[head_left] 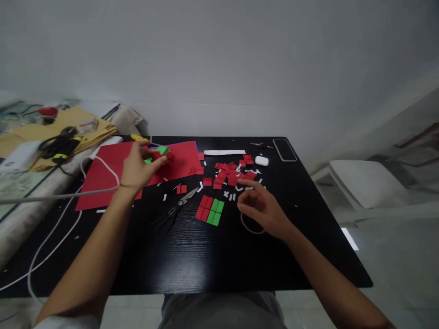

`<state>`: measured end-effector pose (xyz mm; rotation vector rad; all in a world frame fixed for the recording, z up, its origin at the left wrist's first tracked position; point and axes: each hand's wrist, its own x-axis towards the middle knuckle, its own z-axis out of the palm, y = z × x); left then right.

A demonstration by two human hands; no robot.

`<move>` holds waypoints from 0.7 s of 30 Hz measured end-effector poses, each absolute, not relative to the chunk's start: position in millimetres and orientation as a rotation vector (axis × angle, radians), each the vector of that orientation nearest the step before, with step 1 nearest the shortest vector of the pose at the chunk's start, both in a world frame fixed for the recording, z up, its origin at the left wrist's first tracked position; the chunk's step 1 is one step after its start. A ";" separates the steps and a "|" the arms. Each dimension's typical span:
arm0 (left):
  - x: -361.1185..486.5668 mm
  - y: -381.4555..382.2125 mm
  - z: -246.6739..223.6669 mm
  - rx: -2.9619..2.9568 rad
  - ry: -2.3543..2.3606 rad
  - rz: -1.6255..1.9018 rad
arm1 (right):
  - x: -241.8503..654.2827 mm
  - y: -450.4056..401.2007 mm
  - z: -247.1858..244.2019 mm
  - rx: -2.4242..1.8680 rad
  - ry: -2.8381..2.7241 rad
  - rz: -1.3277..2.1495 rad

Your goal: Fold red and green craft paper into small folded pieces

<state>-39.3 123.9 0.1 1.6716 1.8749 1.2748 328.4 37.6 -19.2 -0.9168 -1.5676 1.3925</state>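
My left hand (141, 165) is over a small pile of green pieces (163, 150) and red pieces on a red paper sheet (183, 160). Its thumb and fingers are curved and apart, and I see nothing gripped between them. My right hand (262, 208) hovers on the right with loosely curled fingers apart, holding nothing. Partly hidden under it is a pale ring (252, 231). Just beyond its fingertips lies a scatter of small red paper squares (224, 174) and white strips. Between the hands, red tiles (204, 208) and green tiles (215, 212) lie in a neat block.
Black-handled scissors (178, 208) lie left of the tile block. A white strip (224, 152), small scissors (261, 145), a white case (261, 161) and a phone (284, 150) are at the back. A white cable (68, 196) crosses the left side. A white stool (366, 183) stands right.
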 end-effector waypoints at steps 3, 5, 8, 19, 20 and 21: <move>-2.4 113.1 19.0 1.401 1.418 1.448 | 316.8 61.5 -4.1 -0.937 -1.567 1.315; 24.7 106.2 30.9 1.302 1.252 1.466 | 305.1 78.0 6.4 -0.940 -1.515 1.275; 56.8 98.9 42.3 1.234 1.058 1.392 | 287.7 96.4 21.6 -0.888 -1.501 1.199; 86.3 87.3 36.5 1.204 0.956 1.339 | 276.0 97.2 40.2 -0.764 -1.430 1.256; 86.4 85.1 37.2 1.248 0.954 1.362 | 276.1 96.9 38.7 -0.767 -1.408 1.261; 86.5 83.0 37.9 1.286 0.947 1.373 | 275.8 96.7 37.2 -0.774 -1.387 1.261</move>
